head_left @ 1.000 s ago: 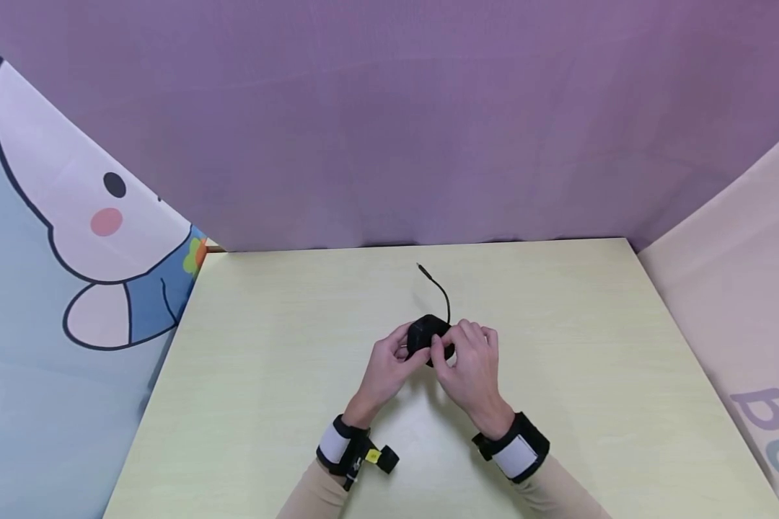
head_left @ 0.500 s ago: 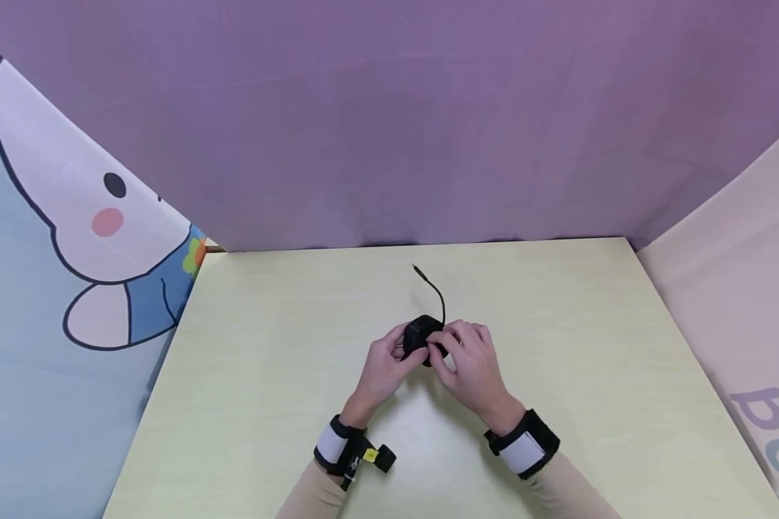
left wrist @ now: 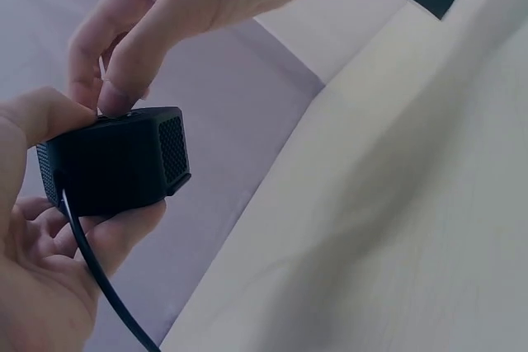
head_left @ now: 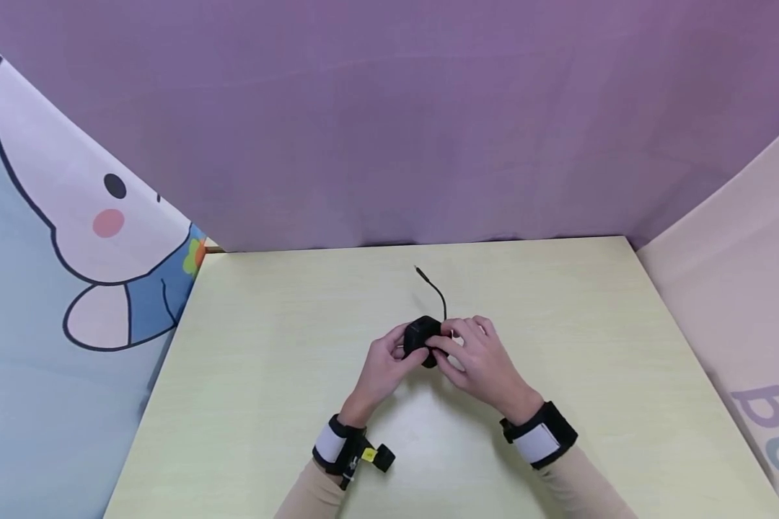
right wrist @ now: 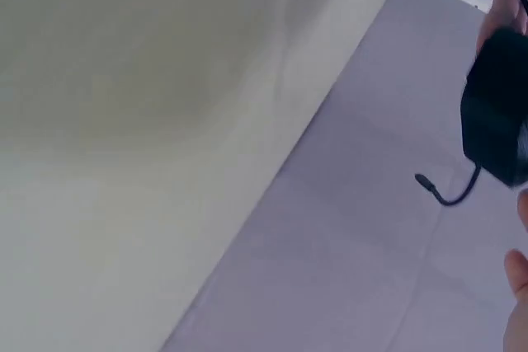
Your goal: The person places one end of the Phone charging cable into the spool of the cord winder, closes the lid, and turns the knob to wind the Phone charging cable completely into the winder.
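A small black box (head_left: 422, 333) with angled corners is held up above the table. Its sides look textured like mesh in the left wrist view, where the box (left wrist: 107, 166) shows larger. From it runs a short black cord (head_left: 438, 292) with a thicker tip. My left hand (head_left: 381, 369) grips the box between thumb and fingers. The curled thumb and fingers of my right hand (head_left: 483, 364) pinch at its near right face; what lies under the fingertips is hidden. In the right wrist view the box (right wrist: 495, 109) is cut off by the frame edge.
A pale wooden table (head_left: 266, 404) lies under both hands. Behind it hangs a purple cloth (head_left: 389, 130), with a cartoon-printed cloth (head_left: 123, 310) at left and a pale lettered one (head_left: 740, 288) at right. Both wrists wear black straps (head_left: 540, 436).
My right wrist has swung outward to the right while its fingers have shifted on the box. Box and cord have drifted slightly left; my left hand keeps its grip.
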Available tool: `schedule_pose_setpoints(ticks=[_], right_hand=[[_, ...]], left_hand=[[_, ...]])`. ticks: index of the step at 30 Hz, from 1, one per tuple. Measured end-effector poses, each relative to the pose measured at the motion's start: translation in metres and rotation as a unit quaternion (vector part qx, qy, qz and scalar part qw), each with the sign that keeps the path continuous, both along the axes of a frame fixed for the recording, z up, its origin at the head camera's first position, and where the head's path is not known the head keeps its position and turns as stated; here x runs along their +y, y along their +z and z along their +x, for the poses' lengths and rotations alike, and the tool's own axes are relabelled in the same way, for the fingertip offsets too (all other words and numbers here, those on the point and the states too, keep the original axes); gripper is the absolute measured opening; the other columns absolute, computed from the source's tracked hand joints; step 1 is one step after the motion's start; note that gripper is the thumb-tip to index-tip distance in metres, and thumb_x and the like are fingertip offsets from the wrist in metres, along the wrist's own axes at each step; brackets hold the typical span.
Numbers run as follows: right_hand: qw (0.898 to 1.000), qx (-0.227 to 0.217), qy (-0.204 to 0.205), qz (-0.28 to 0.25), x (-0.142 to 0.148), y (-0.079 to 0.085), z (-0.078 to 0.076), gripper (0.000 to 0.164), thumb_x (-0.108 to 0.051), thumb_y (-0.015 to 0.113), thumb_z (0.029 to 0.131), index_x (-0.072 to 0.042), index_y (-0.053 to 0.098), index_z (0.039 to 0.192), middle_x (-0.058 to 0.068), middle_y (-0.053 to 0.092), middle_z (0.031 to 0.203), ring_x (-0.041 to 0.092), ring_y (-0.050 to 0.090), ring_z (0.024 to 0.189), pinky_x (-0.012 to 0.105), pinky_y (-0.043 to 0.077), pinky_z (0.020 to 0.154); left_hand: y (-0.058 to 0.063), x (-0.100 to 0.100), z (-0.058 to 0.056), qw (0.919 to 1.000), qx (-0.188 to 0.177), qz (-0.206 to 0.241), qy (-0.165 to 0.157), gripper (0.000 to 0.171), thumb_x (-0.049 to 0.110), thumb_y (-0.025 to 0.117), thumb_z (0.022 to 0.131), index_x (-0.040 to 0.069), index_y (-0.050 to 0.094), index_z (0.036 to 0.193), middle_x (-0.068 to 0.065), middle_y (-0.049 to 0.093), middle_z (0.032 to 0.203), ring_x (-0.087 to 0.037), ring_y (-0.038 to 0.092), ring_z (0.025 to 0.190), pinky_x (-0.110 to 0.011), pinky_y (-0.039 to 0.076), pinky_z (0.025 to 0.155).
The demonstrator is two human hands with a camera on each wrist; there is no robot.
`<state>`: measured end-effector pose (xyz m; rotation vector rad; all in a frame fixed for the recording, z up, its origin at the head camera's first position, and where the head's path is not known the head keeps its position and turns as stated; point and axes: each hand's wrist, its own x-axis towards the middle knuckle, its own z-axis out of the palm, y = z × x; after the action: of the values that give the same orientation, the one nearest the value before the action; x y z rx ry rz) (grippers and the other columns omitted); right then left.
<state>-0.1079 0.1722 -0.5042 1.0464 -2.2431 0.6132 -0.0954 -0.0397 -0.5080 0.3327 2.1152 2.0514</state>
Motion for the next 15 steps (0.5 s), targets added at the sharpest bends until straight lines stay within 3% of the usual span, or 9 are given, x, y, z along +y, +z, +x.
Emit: schedule_pose_setpoints(ticks=[8,15], right_hand=[[0.998,0.012,0.015,0.056,0.011,0.008,-0.004,0.023,-0.022,0.079,0.089,-0.02,0.076,0.112,0.004,0.065,0.108,0.024,0.064,0.093,0.05,0.05,0.088],[0.992,0.028,0.004,0.12,0.016,0.013,-0.001,0.032,-0.013,0.078,0.081,-0.026,0.074,0.109,0.001,0.068,0.11,0.022,0.064,0.099,0.046,0.049,0.092]], left_hand=[[0.0,-0.001,0.0,0.9997,0.004,-0.019,-0.012,0.046,0.01,0.071,0.096,0.0,0.061,0.139,-0.02,0.073,0.12,-0.013,0.074,0.095,-0.022,0.057,0.081],[-0.001,-0.001,-0.001,0.9986,0.004,-0.04,-0.034,0.045,0.011,0.072,0.096,0.0,0.061,0.138,-0.019,0.074,0.118,-0.018,0.073,0.096,-0.022,0.057,0.08]])
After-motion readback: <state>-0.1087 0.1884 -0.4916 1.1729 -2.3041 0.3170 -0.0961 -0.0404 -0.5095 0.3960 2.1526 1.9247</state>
